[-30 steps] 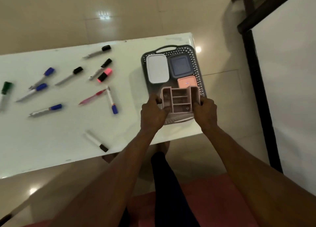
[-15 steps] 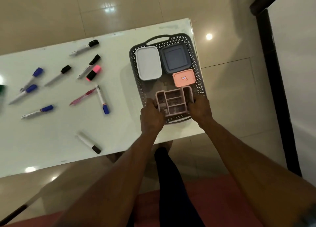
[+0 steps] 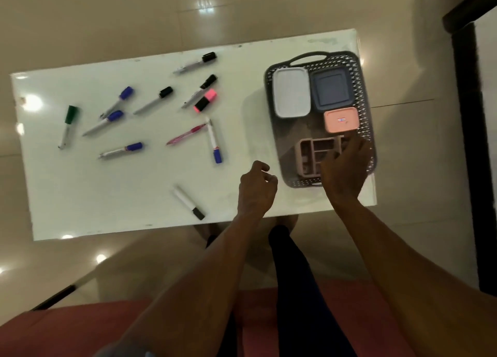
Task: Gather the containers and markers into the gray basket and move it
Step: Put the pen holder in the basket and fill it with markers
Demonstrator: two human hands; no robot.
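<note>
The gray basket (image 3: 269,106) stands at the right end of the white table (image 3: 80,195). Inside it lie a white container (image 3: 291,92), a dark blue container (image 3: 331,88), a small pink container (image 3: 341,119) and a pink divided organizer (image 3: 312,154). My right hand (image 3: 345,171) hovers over the organizer's right side with fingers spread; contact is unclear. My left hand (image 3: 256,188) sits loosely curled and empty just left of the basket. Several markers lie scattered on the table, among them a blue-capped marker (image 3: 214,141), a pink highlighter (image 3: 205,100) and a black-capped marker (image 3: 188,202).
A green-capped marker (image 3: 68,126) lies nearest the table's left end, and a pink pen (image 3: 185,134) lies mid-table. A dark frame (image 3: 468,141) runs along the right. The floor is glossy tile. My legs and a red seat (image 3: 67,329) are below the table's near edge.
The pink organizer, held by both hands above the basket, now rests inside it. My left hand has let go and moved left onto the table. My right hand has loosened.
</note>
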